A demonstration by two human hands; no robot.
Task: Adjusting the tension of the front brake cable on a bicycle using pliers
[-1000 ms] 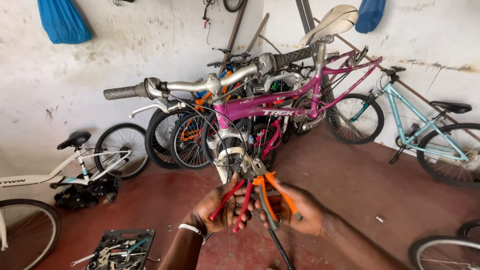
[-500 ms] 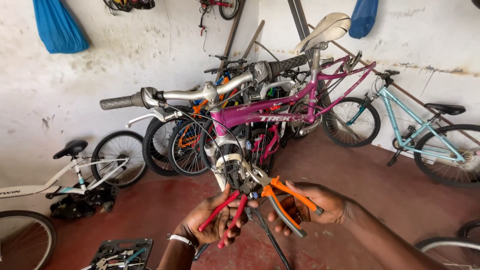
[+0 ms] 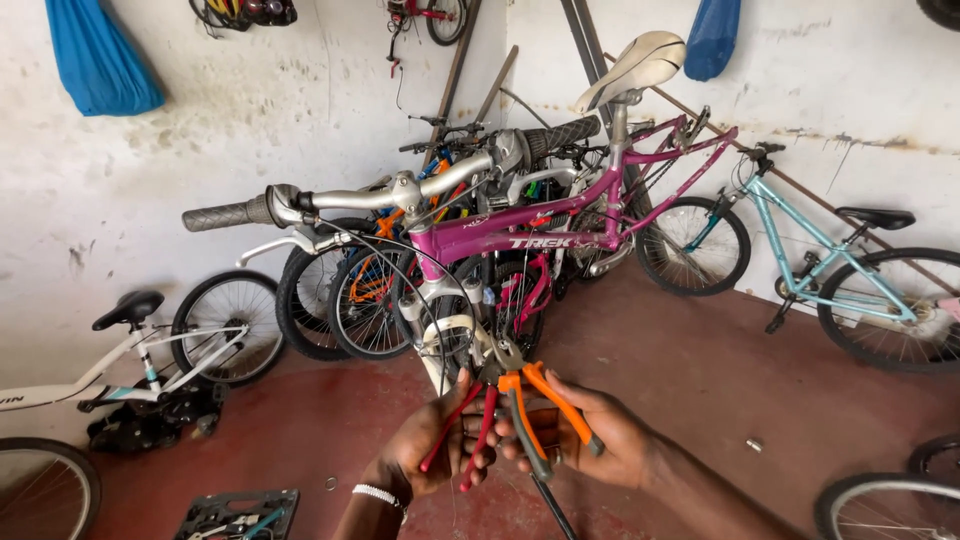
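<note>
The left hand [image 3: 432, 445] is closed around the red-handled pliers [image 3: 462, 425], its fingers wrapped over both handles. The right hand [image 3: 585, 440] grips the orange-handled cutters [image 3: 545, 405] the same way, fingers curled about the handles. Both tool heads meet at one spot just below the front brake [image 3: 455, 335] of the pink bike [image 3: 540, 235], which stands raised with its handlebar [image 3: 330, 200] toward the camera. A thin cable [image 3: 405, 265] loops down from the bar toward the brake, and the tools seem to bite on or near its lower end; the exact contact is too small to tell.

Judging by this, the work at the brake cable is in mid-course: both tools are applied, but nothing shows the cable cut, pulled tight or fastened. What is left, as far as can be seen, is the finishing of that end at the brake.

On the red floor [image 3: 700, 380] lie an open tool case [image 3: 240, 512] and a small metal part [image 3: 755, 445]. Other bikes lean on the wall [image 3: 150, 200].
</note>
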